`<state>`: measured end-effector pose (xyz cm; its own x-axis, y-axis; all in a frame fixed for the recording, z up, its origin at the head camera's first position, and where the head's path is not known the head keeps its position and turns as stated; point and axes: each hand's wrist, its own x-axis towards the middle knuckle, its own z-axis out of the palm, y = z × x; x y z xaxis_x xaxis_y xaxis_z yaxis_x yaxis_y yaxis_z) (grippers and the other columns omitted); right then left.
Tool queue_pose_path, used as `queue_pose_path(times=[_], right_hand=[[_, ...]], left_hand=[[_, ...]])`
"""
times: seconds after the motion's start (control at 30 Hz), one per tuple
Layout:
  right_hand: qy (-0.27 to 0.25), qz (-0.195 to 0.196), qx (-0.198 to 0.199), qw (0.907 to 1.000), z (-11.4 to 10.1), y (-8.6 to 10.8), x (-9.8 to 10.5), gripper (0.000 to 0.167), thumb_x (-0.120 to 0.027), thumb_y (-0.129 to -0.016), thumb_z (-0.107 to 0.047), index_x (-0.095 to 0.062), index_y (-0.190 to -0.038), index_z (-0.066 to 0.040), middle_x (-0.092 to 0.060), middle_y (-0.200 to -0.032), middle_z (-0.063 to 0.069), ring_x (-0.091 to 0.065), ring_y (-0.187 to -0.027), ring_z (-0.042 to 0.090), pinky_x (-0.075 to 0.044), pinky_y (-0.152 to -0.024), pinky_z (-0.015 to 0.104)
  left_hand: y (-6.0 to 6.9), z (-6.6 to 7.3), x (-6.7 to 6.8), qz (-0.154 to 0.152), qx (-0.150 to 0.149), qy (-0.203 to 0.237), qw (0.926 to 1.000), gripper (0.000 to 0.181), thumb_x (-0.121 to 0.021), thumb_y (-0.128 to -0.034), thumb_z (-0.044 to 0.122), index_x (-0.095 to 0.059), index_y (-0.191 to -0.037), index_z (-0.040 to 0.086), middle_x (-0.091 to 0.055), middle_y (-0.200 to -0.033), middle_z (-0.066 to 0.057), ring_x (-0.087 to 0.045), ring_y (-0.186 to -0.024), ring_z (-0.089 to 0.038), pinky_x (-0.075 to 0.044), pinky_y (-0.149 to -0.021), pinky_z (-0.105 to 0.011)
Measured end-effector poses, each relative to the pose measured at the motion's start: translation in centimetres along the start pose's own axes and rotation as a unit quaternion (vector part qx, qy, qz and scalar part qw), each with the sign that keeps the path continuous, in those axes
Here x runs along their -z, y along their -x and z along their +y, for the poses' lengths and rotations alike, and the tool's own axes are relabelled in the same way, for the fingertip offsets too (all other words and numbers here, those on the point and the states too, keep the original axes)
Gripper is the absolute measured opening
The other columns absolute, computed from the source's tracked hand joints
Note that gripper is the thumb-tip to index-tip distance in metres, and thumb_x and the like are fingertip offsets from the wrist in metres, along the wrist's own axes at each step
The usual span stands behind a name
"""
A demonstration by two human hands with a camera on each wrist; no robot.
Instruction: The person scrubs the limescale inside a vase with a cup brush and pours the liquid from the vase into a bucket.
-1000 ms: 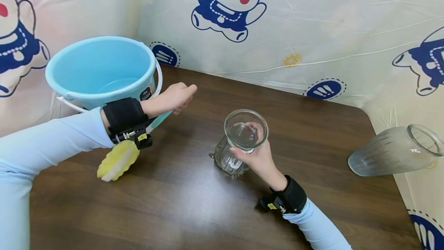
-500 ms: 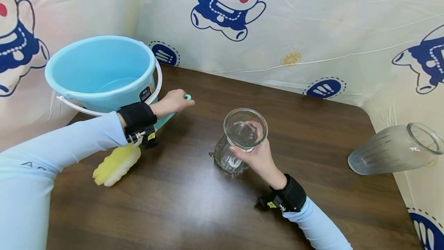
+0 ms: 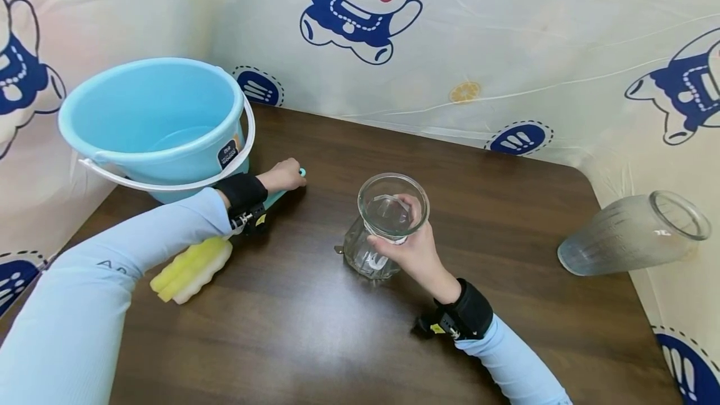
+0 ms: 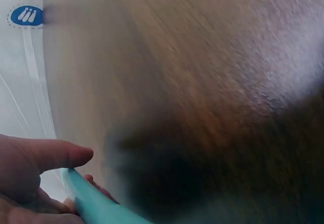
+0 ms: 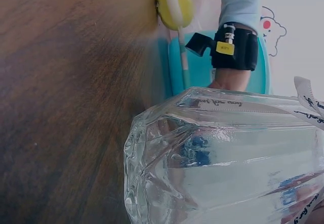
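In the head view my left hand (image 3: 282,175) grips the teal handle (image 3: 274,198) of a sponge bottle brush, just right of the blue bucket. Its yellow-and-white sponge head (image 3: 194,267) points back toward me, partly behind the forearm. The left wrist view catches the thumb above the handle (image 4: 104,204). My right hand (image 3: 419,255) holds a clear glass vase (image 3: 365,245) round its neck, mouth upward, mid-table. A printed ribbon (image 5: 309,102) is tied at the neck in the right wrist view. Whether the vase base touches the table is unclear.
A light-blue bucket (image 3: 149,102) with a white handle stands at the back left. At the right edge another ribbed glass vase (image 3: 624,236) appears. A patterned plastic sheet (image 3: 506,30) hangs behind the brown table (image 3: 315,342).
My left hand has come down and toward me with the brush, away from the bucket's rim, and the sponge head has turned. The right hand keeps its hold on the vase.
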<state>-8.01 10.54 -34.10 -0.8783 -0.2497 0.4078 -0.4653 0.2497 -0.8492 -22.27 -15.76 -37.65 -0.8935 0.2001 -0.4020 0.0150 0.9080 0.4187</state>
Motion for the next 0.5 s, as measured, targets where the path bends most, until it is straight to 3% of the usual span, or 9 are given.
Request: queue_pose_path(times=[0.17, 0.3, 0.43, 0.5], right_hand=[[0.0, 0.004, -0.008, 1.0, -0.1, 0.0, 0.0, 0.067, -0.075, -0.062, 0.006, -0.036, -0.116, 0.015, -0.051, -0.109, 0.032, -0.053, -0.098, 0.036, -0.043, -0.085, 0.043], [-0.005, 0.001, -0.008, 1.0, -0.1, 0.0, -0.1, 0.067, -0.075, -0.063, 0.006, -0.036, -0.116, 0.014, -0.05, -0.109, 0.033, -0.052, -0.098, 0.039, -0.042, -0.085, 0.047], [0.0, 0.001, -0.01, 0.9999, -0.1, 0.0, -0.1, 0.067, -0.075, -0.063, 0.005, -0.036, -0.117, 0.014, -0.051, -0.11, 0.029, -0.052, -0.098, 0.038, -0.041, -0.084, 0.052], [0.003, 0.0, -0.014, 0.9999, -0.1, 0.0, -0.1, 0.068, -0.076, -0.063, 0.005, -0.036, -0.117, 0.013, -0.051, -0.11, 0.028, -0.053, -0.099, 0.036, -0.041, -0.085, 0.052]], left_hand=[[-0.3, -0.3, -0.1, -0.008, 0.004, -0.019, 0.9998, 0.027, -0.053, -0.0815, 0.008, -0.037, -0.06, 0.007, -0.034, -0.076, -0.009, -0.036, -0.061, -0.019, -0.03, -0.057, -0.024], [0.0, -0.2, 0.3, -0.012, 0.005, -0.064, 0.9978, 0.022, -0.055, -0.0776, 0.009, -0.042, -0.061, 0.005, -0.04, -0.08, -0.013, -0.04, -0.074, -0.027, -0.035, -0.066, -0.031], [0.4, 0.1, 0.5, -0.015, 0.014, -0.088, 0.9959, 0.013, -0.058, -0.0773, 0.01, -0.052, -0.075, -0.001, -0.045, -0.094, -0.019, -0.039, -0.089, -0.034, -0.035, -0.077, -0.041], [0.8, 0.3, 0.6, -0.018, 0.027, -0.083, 0.996, 0.019, -0.059, -0.0783, 0.013, -0.055, -0.085, -0.004, -0.043, -0.098, -0.022, -0.037, -0.091, -0.036, -0.035, -0.079, -0.044]])
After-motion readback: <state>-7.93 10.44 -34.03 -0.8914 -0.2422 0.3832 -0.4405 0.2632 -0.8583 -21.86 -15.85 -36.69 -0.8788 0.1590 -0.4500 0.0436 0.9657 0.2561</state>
